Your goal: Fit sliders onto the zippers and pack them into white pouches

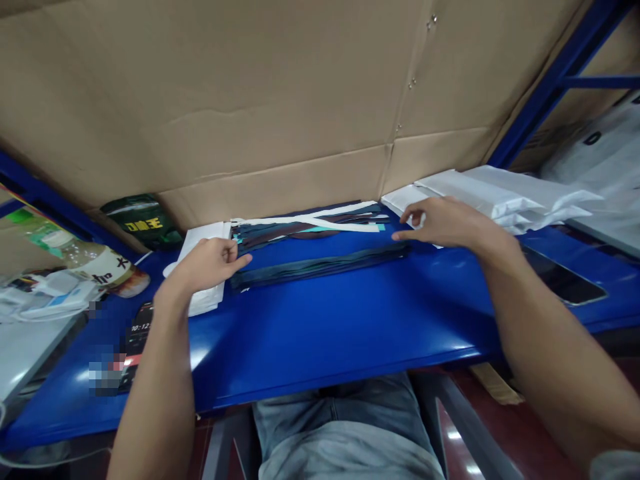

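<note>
My left hand (pixel 213 265) hovers by the left end of a bundle of long dark fabric strips (pixel 320 265), its fingers curled and the thumb stretched out apart from them. Nothing shows in its grasp. On the other side, my right hand (pixel 445 220) is held above the table past the bundle's right end. Its thumb and forefinger are apart with nothing between them. Behind the bundle lies a looser pile of strips (pixel 280 233) in dark blue, brown and teal, with white strips (pixel 320 219) across the top. The strips' exact kind is hard to make out.
White paper (pixel 205 297) lies under my left wrist. White packets (pixel 480 190) are stacked at the right, near a dark phone (pixel 565 277). At left are a bottle (pixel 105 263), a green pouch (pixel 143 223) and another phone (pixel 137 340). Cardboard (pixel 280 100) walls the blue table (pixel 330 327).
</note>
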The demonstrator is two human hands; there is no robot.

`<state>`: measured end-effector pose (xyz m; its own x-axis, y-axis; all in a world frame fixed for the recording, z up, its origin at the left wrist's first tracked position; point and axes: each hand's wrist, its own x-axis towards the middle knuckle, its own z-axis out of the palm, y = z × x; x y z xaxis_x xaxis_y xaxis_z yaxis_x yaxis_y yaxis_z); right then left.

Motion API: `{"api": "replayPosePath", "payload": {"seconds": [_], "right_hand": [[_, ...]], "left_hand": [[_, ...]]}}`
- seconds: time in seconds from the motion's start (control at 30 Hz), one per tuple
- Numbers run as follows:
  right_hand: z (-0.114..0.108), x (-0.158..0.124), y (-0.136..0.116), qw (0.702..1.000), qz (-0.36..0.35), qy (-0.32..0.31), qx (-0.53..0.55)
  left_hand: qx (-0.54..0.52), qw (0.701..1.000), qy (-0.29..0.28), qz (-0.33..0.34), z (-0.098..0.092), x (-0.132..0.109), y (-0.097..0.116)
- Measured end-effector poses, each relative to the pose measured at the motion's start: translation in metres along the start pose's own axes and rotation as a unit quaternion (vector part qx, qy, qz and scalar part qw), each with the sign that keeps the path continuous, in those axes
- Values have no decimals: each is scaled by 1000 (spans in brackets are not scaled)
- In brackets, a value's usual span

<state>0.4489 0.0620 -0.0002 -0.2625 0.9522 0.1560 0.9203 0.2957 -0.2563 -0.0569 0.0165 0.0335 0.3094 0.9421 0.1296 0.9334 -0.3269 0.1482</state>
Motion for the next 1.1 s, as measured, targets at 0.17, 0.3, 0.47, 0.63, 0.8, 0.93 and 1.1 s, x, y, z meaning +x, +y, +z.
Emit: {"api": "replayPosePath", "payload": {"seconds": [0.17,0.3,0.47,0.63,0.8,0.93,1.1], "right_hand": [[39,0,-65,963,-253,69,63],[75,-1,-98,933,-358,23,35],[89,0,-103,925,-379,28,-11],[89,2,-103,918,-393,40,-34],[92,0,-104,911,-403,60,-62],[93,-2,-109,917,-389,60,-58],[92,-2,-113,932,-358,56,-16]], "left_hand": [[-4,986,57,157,46,11,65],[30,973,16,226,72,12,89],[97,962,-1,254,77,12,97],[140,956,4,256,79,14,105],[175,949,2,264,81,15,107],[181,948,30,262,84,16,106],[137,959,44,246,83,15,105]]}}
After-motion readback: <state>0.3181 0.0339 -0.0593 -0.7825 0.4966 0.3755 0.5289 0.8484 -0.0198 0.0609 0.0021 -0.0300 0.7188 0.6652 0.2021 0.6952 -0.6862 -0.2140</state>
